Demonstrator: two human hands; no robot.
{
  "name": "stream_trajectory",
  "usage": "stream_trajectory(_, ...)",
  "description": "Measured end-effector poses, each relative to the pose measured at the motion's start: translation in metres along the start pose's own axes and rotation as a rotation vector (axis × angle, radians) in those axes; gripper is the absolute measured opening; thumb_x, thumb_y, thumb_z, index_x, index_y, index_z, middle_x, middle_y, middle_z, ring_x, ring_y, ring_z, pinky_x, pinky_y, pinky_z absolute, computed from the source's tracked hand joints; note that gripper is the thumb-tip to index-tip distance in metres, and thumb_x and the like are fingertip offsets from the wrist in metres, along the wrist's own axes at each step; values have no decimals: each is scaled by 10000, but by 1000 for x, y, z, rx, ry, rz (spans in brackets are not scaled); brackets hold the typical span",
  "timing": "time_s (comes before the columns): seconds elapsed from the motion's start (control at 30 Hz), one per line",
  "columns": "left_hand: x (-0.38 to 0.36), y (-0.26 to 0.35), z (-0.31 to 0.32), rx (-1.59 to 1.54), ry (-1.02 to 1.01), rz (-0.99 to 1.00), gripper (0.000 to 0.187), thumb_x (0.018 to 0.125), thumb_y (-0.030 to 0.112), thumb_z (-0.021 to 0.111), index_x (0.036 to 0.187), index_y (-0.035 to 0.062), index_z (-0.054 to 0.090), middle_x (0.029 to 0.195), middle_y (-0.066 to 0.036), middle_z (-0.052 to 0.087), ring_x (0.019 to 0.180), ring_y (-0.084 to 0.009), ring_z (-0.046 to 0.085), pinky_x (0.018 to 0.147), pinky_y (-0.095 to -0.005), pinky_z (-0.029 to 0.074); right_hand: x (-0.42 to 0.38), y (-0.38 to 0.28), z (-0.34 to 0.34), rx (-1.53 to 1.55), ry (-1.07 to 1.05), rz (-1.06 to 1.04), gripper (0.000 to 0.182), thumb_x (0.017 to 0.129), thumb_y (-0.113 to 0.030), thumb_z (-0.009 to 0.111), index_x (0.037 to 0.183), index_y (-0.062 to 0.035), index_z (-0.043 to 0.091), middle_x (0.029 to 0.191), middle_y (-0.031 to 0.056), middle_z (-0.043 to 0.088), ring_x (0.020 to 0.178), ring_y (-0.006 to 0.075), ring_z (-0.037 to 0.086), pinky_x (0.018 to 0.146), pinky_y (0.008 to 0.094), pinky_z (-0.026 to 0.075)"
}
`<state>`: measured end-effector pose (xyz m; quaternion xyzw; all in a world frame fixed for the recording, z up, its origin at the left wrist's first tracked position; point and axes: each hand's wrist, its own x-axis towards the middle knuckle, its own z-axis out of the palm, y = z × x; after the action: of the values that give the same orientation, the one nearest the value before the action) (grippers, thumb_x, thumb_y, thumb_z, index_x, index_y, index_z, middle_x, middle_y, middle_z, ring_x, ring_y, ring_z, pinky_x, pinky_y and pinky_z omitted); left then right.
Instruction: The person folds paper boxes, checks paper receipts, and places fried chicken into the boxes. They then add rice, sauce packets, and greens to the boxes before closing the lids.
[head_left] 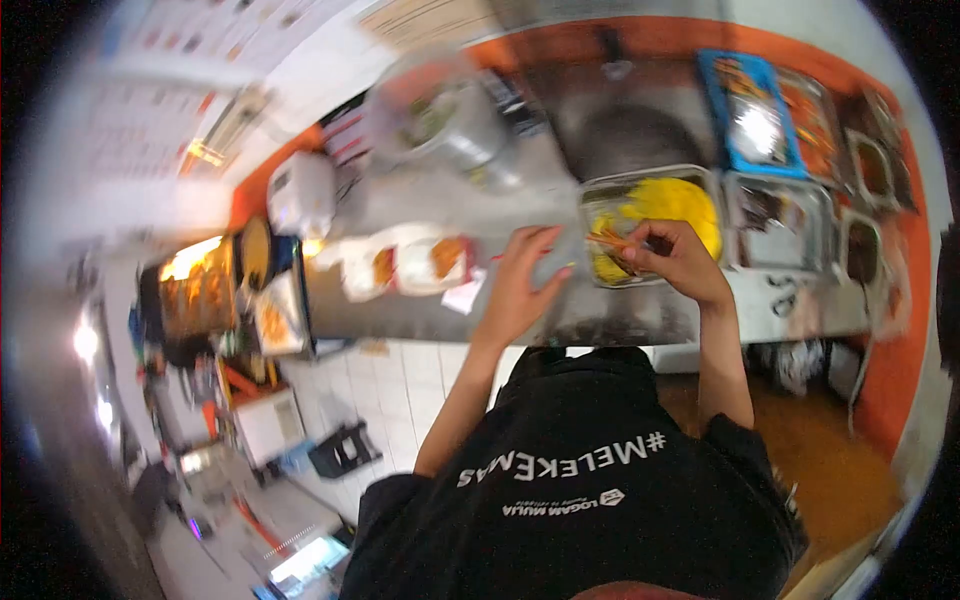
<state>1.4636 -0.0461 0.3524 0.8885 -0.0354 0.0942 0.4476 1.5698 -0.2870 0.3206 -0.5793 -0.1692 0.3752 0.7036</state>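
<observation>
My right hand (680, 262) is closed, pinching a thin orange-brown piece (608, 240) whose kind blur hides. Below it lies a metal tray (650, 178) of bright yellow food (690, 205), with darker bits on the tray's left side. Left of that tray, my left hand (520, 290) hovers over the metal counter (400, 318), thumb and fingers apart and nothing in it. Two white paper-lined portions of orange-brown food, a nearer one (446, 258) and a farther one (383, 266), lie to the left of this hand.
A large clear plastic tub (440, 120) stands at the back. On the right are a blue tray (735, 120), a metal tray (790, 255) with dark packets and small containers (862, 250). A lit food display (195, 290) is at far left. The counter's front edge borders my body.
</observation>
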Motion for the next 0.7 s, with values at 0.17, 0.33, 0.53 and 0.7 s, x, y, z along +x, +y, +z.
stream_trajectory(0.17,-47,-40,-28,-48,201,-130,286,821,0,725,1101,7,669,1043,-133,662,998,-262,650,884,-335,502,53,32,85,-46,-176,40,251,894,-235,753,946,3,692,800,-2,675,730,65,582,671,229,459)
stream_trajectory(0.33,-108,-79,-80,24,384,-195,97,855,5,688,949,-1,709,938,-138,707,883,-271,680,807,-336,520,91,60,140,-140,-280,83,168,905,-165,726,899,-1,691,812,26,677,720,84,581,689,258,478)
stream_trajectory(0.53,-176,-160,-182,170,447,-351,134,914,-3,642,1044,-14,672,975,-132,706,911,-216,681,802,-314,549,136,85,213,-544,-114,-121,165,893,-163,680,918,1,678,892,120,682,800,238,640,711,359,505)
stream_trajectory(0.7,-204,-222,-258,117,396,-530,148,987,87,598,1064,-29,647,997,-124,707,884,-176,677,802,-328,557,176,103,268,-717,-99,-130,176,900,-165,665,936,7,659,913,172,662,838,328,633,755,405,491)
